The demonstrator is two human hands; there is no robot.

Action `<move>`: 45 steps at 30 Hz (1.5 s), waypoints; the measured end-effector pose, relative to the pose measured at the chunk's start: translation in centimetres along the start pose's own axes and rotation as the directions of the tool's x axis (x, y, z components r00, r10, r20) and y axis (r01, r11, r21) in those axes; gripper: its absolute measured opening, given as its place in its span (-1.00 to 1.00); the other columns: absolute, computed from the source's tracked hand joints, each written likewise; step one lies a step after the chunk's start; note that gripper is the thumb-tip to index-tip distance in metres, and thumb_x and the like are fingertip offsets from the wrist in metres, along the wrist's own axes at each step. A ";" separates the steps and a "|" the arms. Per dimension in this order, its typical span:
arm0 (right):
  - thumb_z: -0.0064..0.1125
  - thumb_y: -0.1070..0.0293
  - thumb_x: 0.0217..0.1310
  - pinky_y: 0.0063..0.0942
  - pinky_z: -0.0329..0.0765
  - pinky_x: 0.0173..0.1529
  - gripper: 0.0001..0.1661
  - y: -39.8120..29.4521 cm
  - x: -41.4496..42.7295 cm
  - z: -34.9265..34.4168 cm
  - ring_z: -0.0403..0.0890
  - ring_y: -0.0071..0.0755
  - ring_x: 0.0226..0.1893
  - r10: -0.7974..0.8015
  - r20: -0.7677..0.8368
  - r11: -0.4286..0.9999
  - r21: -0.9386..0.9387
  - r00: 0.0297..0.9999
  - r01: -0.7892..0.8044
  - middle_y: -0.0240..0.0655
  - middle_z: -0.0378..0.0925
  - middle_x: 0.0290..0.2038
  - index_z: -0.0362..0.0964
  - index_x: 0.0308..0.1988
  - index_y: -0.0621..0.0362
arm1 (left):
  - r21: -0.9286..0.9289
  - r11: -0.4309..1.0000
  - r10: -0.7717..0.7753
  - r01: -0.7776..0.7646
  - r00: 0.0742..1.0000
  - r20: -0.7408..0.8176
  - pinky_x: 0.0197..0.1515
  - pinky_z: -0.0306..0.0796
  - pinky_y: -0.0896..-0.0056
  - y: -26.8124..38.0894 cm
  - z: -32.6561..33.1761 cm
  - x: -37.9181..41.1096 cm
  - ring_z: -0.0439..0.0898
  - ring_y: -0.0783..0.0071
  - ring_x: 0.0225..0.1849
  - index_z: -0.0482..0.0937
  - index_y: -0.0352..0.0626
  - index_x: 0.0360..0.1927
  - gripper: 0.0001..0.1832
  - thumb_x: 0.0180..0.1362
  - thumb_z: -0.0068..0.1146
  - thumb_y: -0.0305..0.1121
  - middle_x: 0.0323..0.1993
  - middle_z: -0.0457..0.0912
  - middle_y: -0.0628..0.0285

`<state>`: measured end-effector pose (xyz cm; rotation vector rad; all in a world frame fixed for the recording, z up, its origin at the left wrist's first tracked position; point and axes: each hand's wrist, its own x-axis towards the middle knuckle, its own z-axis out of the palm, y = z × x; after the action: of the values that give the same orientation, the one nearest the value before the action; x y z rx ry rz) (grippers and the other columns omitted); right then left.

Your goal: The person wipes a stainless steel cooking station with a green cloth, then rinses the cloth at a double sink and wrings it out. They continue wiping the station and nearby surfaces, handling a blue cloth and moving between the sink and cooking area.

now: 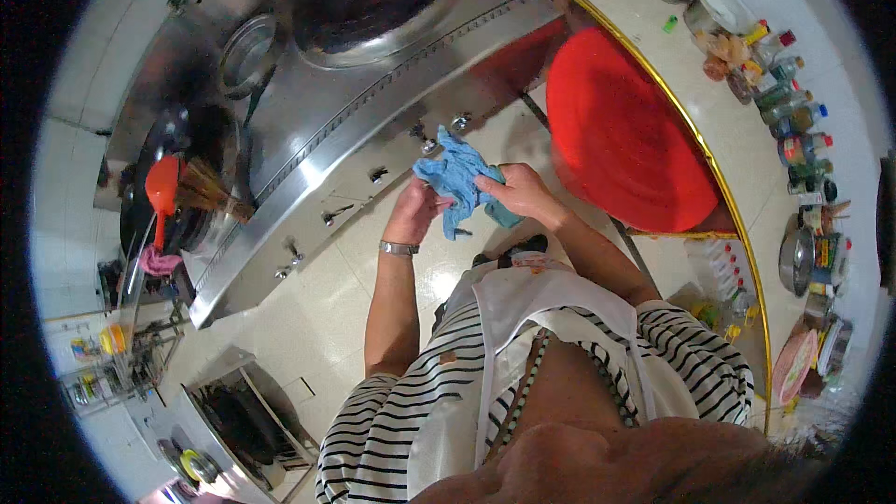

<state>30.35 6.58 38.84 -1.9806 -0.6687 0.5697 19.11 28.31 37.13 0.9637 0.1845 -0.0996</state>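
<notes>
A crumpled blue cloth (458,171) hangs between my two hands in front of my body. My left hand (413,210), below a metal-banded wristwatch (399,248), grips its left side. On the other side my right hand (521,189) pinches the cloth, thumb on top, with a darker blue-green part hanging under the fingers. Just beyond the cloth runs the steel front of a stove (378,154) with several control knobs. The fingertips of my left hand are partly hidden by the folds.
A large wok (371,0) sits on the stove, with a metal strainer (248,56) beside it. Farther left are an orange ladle (164,185) and a bamboo brush (210,189). To the right stand a round red lid (623,133) and a gold-edged counter (689,119) with several bottles (794,108).
</notes>
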 end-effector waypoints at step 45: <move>0.27 0.27 0.00 -0.33 0.46 -0.36 -0.76 -12.0 6.9 25.2 0.51 -0.32 -0.54 -0.537 0.543 0.843 0.341 0.645 0.415 -0.26 0.55 -0.56 0.47 -0.43 0.23 | 0.492 0.794 0.602 0.356 -0.567 -0.562 -0.46 0.23 0.46 -1.5 -1.9 -33.3 0.29 0.59 -0.50 0.44 -0.27 -0.46 -0.83 0.21 -0.06 -0.42 -0.62 0.40 0.32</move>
<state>16.86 31.96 37.17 -1.3155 -1.4488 0.9228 -14.02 29.08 41.53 1.3686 2.0594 1.4638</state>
